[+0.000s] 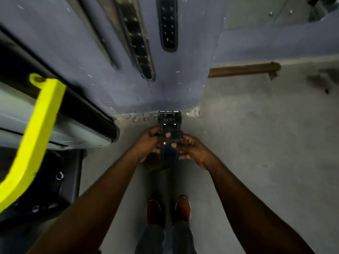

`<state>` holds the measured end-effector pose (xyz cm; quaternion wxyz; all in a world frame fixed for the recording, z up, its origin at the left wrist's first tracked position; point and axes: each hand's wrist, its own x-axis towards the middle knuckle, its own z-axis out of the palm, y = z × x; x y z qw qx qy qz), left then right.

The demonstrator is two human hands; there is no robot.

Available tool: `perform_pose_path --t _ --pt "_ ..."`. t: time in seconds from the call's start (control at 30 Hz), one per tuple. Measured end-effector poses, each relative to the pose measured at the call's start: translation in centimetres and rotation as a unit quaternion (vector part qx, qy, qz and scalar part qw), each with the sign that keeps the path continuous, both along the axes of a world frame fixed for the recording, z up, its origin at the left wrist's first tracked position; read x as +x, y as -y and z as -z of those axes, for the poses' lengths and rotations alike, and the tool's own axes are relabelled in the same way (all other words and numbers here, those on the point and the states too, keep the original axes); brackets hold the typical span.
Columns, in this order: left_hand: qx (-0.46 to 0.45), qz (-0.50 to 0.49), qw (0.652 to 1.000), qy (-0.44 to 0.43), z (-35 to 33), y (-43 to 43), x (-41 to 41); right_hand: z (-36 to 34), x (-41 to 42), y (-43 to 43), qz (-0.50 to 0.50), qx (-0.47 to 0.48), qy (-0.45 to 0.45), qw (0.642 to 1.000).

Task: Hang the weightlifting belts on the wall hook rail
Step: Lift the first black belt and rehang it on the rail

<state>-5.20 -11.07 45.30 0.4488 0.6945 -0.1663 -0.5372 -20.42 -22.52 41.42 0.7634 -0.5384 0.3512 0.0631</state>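
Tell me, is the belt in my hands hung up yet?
No. Both hands hold the belt low, above the floor.

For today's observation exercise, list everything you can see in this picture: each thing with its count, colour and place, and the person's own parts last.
Belt in hands: one, black with a metal buckle, centre, held over the floor.
Hanging belts: at least two clear, black and studded, on the wall at the top; blurred strips to their left may be more.
Wall: one, blue-grey, upper half.
Floor: one, grey concrete, right and bottom.
Yellow bar: one, bright yellow, left.
Brown strip: one, right, at the wall's foot.
Shoes: two, dark red, bottom centre.
Left hand: one, gripping the belt's left edge.
Right hand: one, gripping its right edge.
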Motion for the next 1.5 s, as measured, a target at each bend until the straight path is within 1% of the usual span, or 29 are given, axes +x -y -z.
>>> perform_pose_path --t 0.1,0.17,0.3,0.37,0.5,0.6,0.73,0.83,0.9,1.0,1.03,1.1,1.17,1.23,1.27,1.33,1.43,1.5 --pt "-0.005 -0.014 1.000 0.016 -6.0 -3.4 0.3 -5.3 0.3 -3.2 -0.126 -0.037 -0.008 0.991" --pt "-0.013 -0.016 0.999 0.034 -9.9 -5.1 0.7 -8.7 0.7 -5.1 -0.156 -0.079 -0.007 0.985" --pt "-0.061 -0.035 0.994 0.084 -17.4 -8.8 0.9 -16.3 1.1 -8.2 -0.133 -0.160 0.003 0.978" --pt "-0.094 -0.043 0.990 0.097 -20.5 -10.7 0.4 -20.5 1.0 -9.7 -0.129 -0.195 0.028 0.972" --pt "-0.145 -0.057 0.984 0.088 -25.5 -14.7 -1.2 -29.6 0.5 -13.3 -0.090 -0.266 0.074 0.957" --pt "-0.196 -0.073 0.974 0.083 -28.7 -16.5 -2.1 -34.8 0.5 -15.0 -0.084 -0.287 0.104 0.949" --pt "-0.275 -0.067 0.947 0.152 -35.6 -18.2 -2.5 -40.9 0.2 -17.5 -0.072 -0.306 0.140 0.939" --pt "-0.322 -0.097 0.922 0.194 -40.0 -18.8 -3.7 -44.2 -0.8 -19.2 -0.036 -0.331 0.159 0.930" --pt "-0.339 -0.129 0.907 0.214 -42.1 -18.7 -4.4 -45.2 -1.4 -19.3 -0.013 -0.344 0.164 0.924" --pt "-0.351 -0.171 0.891 0.232 -45.2 -18.6 -5.1 -46.6 -2.9 -20.2 -0.067 -0.367 0.171 0.912" --pt "-0.359 -0.171 0.888 0.232 -46.4 -18.6 -5.4 -47.2 -3.4 -20.6 -0.069 -0.376 0.183 0.906" --pt "-0.385 -0.149 0.885 0.216 -48.2 -18.9 -6.0 -48.7 -4.1 -20.9 -0.048 -0.394 0.204 0.895" --pt "-0.421 -0.086 0.885 0.180 -49.7 -19.5 -6.7 -50.7 -4.7 -20.7 -0.028 -0.410 0.226 0.883" --pt "-0.418 -0.015 0.896 0.150 -50.4 -20.4 -7.2 -53.1 -5.3 -20.2 -0.015 -0.420 0.251 0.872" --pt "-0.405 0.007 0.901 0.156 -50.4 -20.7 -7.2 -54.2 -5.4 -20.1 -0.011 -0.422 0.263 0.867" --pt "-0.397 -0.002 0.899 0.184 -50.6 -20.8 -7.5 -56.3 -5.4 -20.1 -0.015 -0.433 0.276 0.858" --pt "-0.416 -0.041 0.880 0.225 -52.2 -20.6 -7.9 -57.7 -5.1 -20.0 -0.028 -0.447 0.278 0.850" --pt "-0.425 -0.053 0.875 0.224 -53.9 -20.6 -8.0 -57.9 -5.0 -19.7 -0.022 -0.456 0.283 0.843"
